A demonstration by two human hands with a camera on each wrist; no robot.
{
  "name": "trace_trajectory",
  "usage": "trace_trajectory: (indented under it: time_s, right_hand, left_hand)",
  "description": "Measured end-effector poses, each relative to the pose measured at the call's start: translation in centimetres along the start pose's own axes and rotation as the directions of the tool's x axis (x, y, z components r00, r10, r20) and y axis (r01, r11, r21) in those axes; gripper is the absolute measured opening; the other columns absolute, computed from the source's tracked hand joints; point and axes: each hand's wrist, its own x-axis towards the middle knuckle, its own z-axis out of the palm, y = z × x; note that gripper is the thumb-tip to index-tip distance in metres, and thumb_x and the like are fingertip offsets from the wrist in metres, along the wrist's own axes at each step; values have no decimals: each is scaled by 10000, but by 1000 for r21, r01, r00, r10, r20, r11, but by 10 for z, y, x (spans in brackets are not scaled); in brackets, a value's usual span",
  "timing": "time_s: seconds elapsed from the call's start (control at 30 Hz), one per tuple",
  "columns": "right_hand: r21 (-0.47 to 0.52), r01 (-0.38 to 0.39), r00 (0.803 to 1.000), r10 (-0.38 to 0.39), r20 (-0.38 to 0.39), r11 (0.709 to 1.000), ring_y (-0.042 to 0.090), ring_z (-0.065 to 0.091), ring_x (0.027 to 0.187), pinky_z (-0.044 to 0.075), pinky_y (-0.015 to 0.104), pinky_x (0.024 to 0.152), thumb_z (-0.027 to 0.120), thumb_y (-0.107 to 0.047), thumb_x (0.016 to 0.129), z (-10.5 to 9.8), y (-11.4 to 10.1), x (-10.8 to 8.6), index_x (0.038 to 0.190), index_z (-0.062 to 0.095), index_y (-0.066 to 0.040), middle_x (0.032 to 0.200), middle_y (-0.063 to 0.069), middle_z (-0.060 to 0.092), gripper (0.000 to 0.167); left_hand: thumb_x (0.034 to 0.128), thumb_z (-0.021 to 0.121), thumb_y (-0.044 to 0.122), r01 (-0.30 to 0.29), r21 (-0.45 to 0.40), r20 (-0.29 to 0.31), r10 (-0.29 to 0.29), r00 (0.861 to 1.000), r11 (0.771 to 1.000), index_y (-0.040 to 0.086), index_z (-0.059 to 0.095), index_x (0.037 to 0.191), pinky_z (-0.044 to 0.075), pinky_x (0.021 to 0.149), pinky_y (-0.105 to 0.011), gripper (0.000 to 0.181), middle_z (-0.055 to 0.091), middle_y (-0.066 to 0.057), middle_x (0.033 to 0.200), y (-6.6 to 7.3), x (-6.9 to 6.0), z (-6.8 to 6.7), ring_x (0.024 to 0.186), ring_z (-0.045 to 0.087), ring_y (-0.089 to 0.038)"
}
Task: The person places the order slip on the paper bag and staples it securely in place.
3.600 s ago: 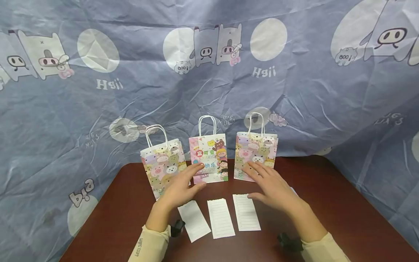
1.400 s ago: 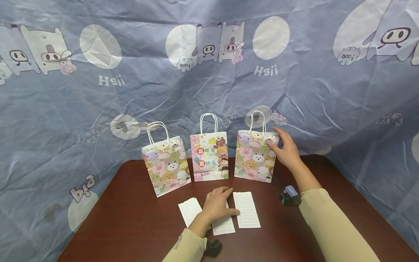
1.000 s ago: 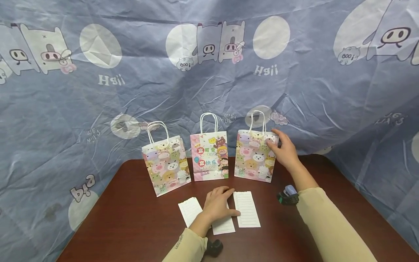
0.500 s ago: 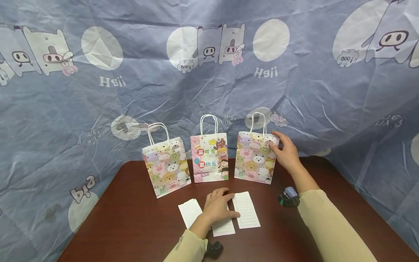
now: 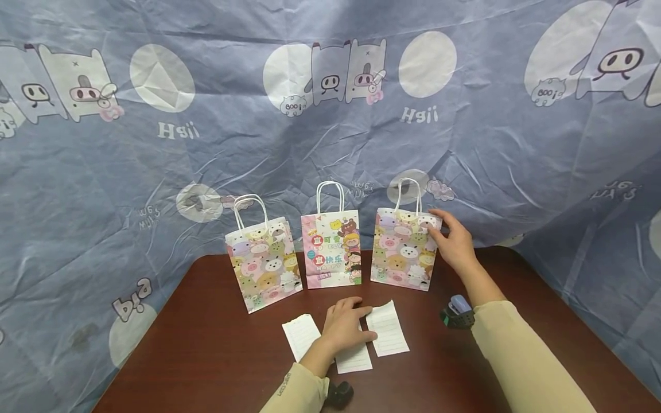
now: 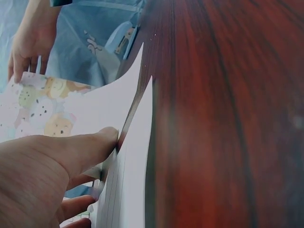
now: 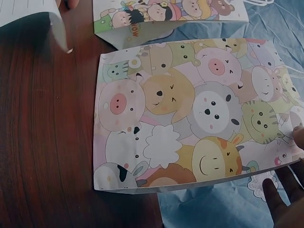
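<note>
My left hand (image 5: 345, 330) reaches over the middle lined slip and pinches the left edge of the right lined paper slip (image 5: 391, 332). In the left wrist view that slip bends upward, its edge raised by the thumb (image 6: 107, 137). Below the hand the middle slip (image 5: 356, 361) is partly covered; the left slip (image 5: 298, 332) lies partly behind the forearm. At the upper right corner of the right animal-print paper gift bag (image 5: 403, 255), my right hand (image 5: 455, 242) grips the edge between thumb and fingers. The bag stands upright with white handles, its face filling the right wrist view.
A pink-and-white paper bag (image 5: 333, 252) stands in the middle, and another animal-print bag (image 5: 263, 264) stands tilted at the left. Beside the right wrist is a small blue object (image 5: 458, 304), like a stapler. A blue printed cloth (image 5: 232, 149) hangs behind the dark red table (image 5: 206, 355).
Both hands have come from hovering apart: the left to the slips, the right to the right bag's corner. Within the last half second, the right slip has lifted and curved under my left fingers.
</note>
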Motion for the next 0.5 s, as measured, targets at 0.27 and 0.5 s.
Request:
trace_trajectory:
  time_s: [0.27, 0.5]
  right_hand:
    - [30, -14, 999, 15, -41, 999, 412, 642, 1114, 542, 509, 868, 587, -226, 1006, 1, -2, -2, 1407, 532, -178, 1299, 207, 609, 407]
    - [40, -2, 997, 5, -78, 999, 325, 638, 1077, 477, 170, 772, 609, -220, 995, 3, -2, -5, 1359, 567, -158, 1198, 186, 653, 371]
  left_hand:
    - [819, 791, 382, -4, -13, -36, 3, 999, 1000, 249, 686, 1290, 383, 1053, -518, 500, 549, -67, 1455, 0, 1, -1, 1339, 480, -297]
    - [825, 794, 306, 1, 3, -115, 0, 993, 1000, 256, 749, 1181, 464, 953, -491, 362, 643, -53, 1356, 0, 4, 0, 1249, 585, -283]
